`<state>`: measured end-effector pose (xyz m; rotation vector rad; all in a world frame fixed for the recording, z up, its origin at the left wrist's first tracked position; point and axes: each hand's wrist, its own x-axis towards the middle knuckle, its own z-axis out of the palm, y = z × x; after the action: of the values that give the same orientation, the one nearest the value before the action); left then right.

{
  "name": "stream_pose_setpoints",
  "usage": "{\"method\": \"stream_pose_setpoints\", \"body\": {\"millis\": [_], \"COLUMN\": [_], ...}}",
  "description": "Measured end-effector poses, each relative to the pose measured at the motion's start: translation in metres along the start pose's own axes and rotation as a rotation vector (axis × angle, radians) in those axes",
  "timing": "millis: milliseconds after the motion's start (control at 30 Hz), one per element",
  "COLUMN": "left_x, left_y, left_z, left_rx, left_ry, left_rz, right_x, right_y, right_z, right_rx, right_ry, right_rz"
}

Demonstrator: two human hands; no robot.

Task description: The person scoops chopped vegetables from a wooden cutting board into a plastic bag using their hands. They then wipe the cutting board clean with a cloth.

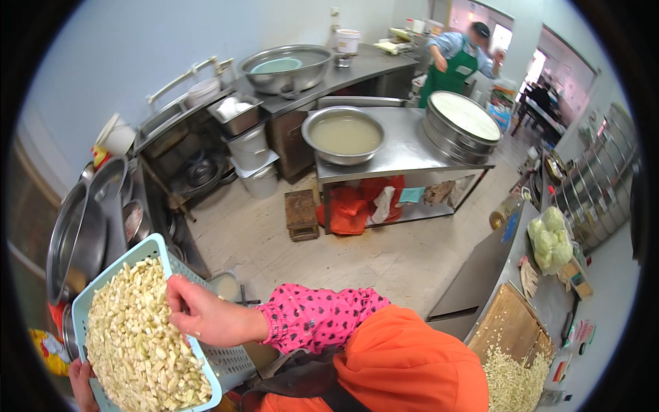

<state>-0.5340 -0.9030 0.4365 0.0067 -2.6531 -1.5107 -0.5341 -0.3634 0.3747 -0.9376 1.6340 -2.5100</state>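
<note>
A light-blue perforated plastic basket [228, 363] is tilted at the lower left, heaped with pale diced vegetable [141, 329]. My right hand [213, 314], below a pink patterned sleeve, grips the basket's near-side rim. On the opposite side, my left hand [85, 386] holds the other edge, partly cut off by the dark rim of the picture. Beneath the basket, a vessel of cloudy liquid [225, 286] is partly hidden. More chopped vegetable [515, 378] lies on a wooden cutting board [507, 314] at the lower right.
Large steel basins [77, 247] stand at the left. Ahead, a steel table [404, 141] carries a basin of cloudy liquid [347, 134] and stacked round steamers [461, 129]. A wooden stool [301, 213] sits on the floor. A person in a green apron [453, 67] stands beyond.
</note>
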Motion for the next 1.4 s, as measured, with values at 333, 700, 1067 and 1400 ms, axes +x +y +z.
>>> {"method": "stream_pose_setpoints", "body": {"millis": [333,700,1067,1400], "left_x": [0.148,0.253,0.312,0.345], "left_y": [0.223,0.399,0.566,0.654], "left_z": [0.380,0.751,1.089,1.259], "left_rx": [-0.096,-0.155,-0.227,-0.270], "left_ry": [-0.420,-0.842,-1.095,-1.051], "left_rz": [0.183,0.209,0.206,0.095], "right_x": [-0.141,-0.246,-0.310,-0.328], "right_y": [-0.154,-0.242,-0.349,-0.451], "right_z": [-0.233,-0.472,-0.704,-0.899], "right_rx": [-0.332,-0.687,-0.640,-0.664], "right_ry": [0.520,1.069,1.392,1.390], "right_rz": [-0.126,-0.080,-0.054,0.057]}}
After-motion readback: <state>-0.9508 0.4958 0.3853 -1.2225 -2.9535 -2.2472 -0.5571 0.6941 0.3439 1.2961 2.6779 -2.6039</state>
